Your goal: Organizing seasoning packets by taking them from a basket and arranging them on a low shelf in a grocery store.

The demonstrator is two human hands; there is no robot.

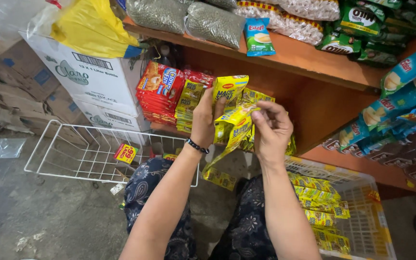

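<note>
- The left hand (204,119) is gripping a strip of small yellow sachets (234,126), thumb hidden behind the packets, so how it is pinching them is hard to make out.
- The right hand (271,129) is closing its fingertips on the top edge of the same strip, just beside the left hand; the strip is hanging down between both wrists, its tail trailing toward the lap.
- Behind the hands, more yellow sachets are standing stacked on the lower wooden shelf (314,108), partly blocked by the fingers.
- To the left of the left hand, red snack packs (160,89) are lying piled on that shelf.
- Below the right forearm, a white plastic crate (362,226) is holding further yellow sachet strips (321,212); its near edge is cut off by the frame.
- Below and left of the left forearm, a white wire basket (68,154) is sitting on the floor, holding only a small yellow price tag (125,153).
- Farther left, white cardboard boxes (90,77) are standing stacked, a yellow bag (92,26) resting on top.
- Above the hands, bags of green grain (213,21) are lying on the upper shelf, tops cut off.
- The sachets are looking glossy yellow with red marks, joined edge to edge.
</note>
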